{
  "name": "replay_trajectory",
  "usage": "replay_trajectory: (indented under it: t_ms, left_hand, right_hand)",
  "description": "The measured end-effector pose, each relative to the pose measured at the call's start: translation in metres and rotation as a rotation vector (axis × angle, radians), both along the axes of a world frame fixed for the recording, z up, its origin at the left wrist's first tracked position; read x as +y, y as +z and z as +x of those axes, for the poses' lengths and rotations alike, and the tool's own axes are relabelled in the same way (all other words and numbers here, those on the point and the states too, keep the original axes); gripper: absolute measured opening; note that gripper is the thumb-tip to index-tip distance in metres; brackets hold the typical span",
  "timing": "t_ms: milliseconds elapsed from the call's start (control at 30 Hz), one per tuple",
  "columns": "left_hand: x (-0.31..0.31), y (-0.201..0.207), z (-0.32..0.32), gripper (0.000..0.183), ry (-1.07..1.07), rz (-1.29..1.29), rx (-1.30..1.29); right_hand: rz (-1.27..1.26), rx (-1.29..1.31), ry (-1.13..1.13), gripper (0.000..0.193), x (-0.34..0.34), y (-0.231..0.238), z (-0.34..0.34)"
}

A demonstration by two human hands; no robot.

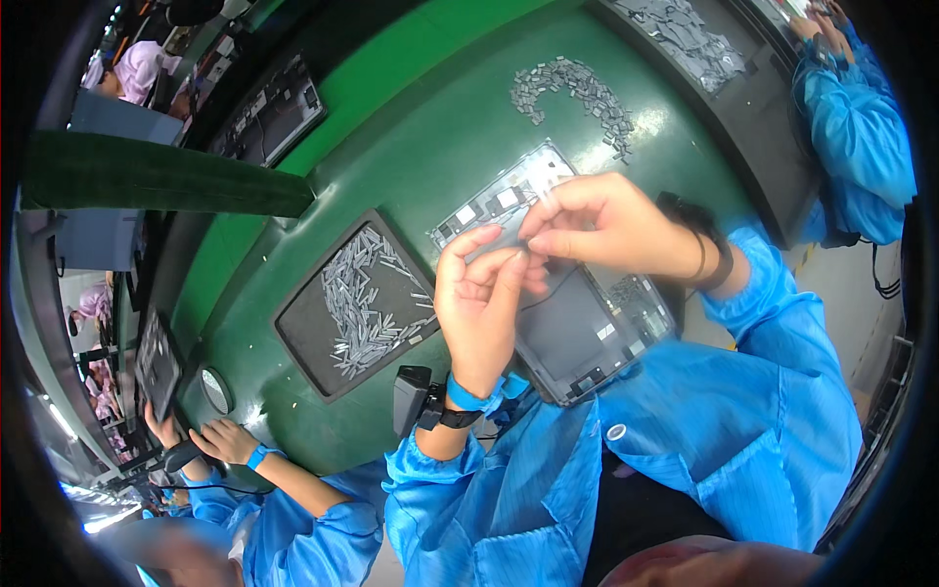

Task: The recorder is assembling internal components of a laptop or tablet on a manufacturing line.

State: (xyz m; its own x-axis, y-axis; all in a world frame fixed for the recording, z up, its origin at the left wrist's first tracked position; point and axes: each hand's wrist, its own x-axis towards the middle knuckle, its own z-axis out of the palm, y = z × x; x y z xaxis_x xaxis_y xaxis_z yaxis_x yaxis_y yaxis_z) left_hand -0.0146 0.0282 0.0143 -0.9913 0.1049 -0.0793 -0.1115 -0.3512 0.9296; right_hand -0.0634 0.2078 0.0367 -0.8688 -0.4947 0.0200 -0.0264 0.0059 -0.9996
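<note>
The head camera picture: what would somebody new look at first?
Probably the person's left hand and right hand, close together over a flat device in the middle. Left of them, a black tray holds thin grey strips. Beyond them, small grey pieces curve across the green table.

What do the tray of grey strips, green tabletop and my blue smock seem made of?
Tray: probably plastic, matte black, lacking metallic glints. Green tabletop: likely rubber or vinyl, satin, with soft glare spots. Blue smock: thin woven fabric, perhaps synthetic, finely striped, creased.
</note>
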Motion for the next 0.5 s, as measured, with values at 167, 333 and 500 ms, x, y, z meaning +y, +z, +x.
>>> replay_trajectory:
  t_ms: [167,333,500]
  left_hand:
    - [0.014,0.003,-0.009,0.033,0.047,-0.021,0.085]
    - [-0.003,0.013,-0.057,0.016,-0.061,-0.536,0.159]
    - [-0.012,-0.007,-0.089,0.016,0.018,-1.048,0.521]
  right_hand:
    - [-0.334,-0.188,-0.091,0.014,-0.005,-0.008,0.004]
    - [0.056,0.077,-0.166,0.015,0.029,-0.005,-0.046]
    - [0.629,0.741,-0.048,0.013,0.043,-0.021,-0.072]
